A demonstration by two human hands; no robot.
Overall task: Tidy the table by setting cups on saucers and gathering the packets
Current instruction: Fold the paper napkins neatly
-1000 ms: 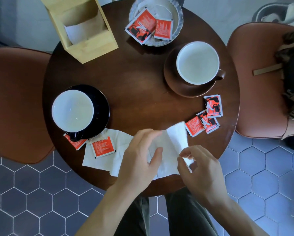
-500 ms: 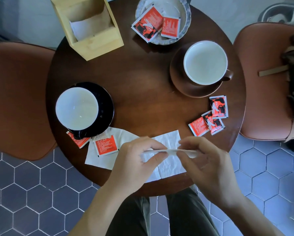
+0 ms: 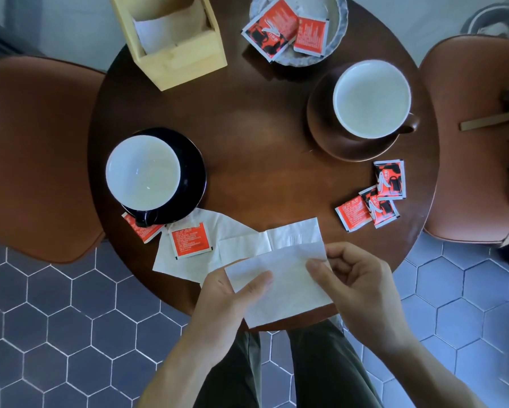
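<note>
Both of my hands hold a folded white napkin (image 3: 285,287) over the table's near edge: my left hand (image 3: 232,293) pinches its left end, my right hand (image 3: 350,278) its right end. More white napkin (image 3: 232,240) lies flat beyond it. A white cup (image 3: 143,172) stands on a black saucer (image 3: 194,169) at the left. Another white cup (image 3: 371,98) sits on a brown saucer (image 3: 321,119) at the right. Red packets lie by the black saucer (image 3: 190,238), in a cluster at the right (image 3: 375,198), and in a grey dish (image 3: 338,22) at the back.
A wooden napkin holder (image 3: 173,45) stands at the back left of the round dark table (image 3: 256,119). Brown chairs flank the table, one at the left (image 3: 35,160) and one at the right (image 3: 471,142) with a bag on it. Hexagonal floor tiles lie below.
The napkin was folded over and lifted from the table; both hands now hold it flat, nearer to me than before.
</note>
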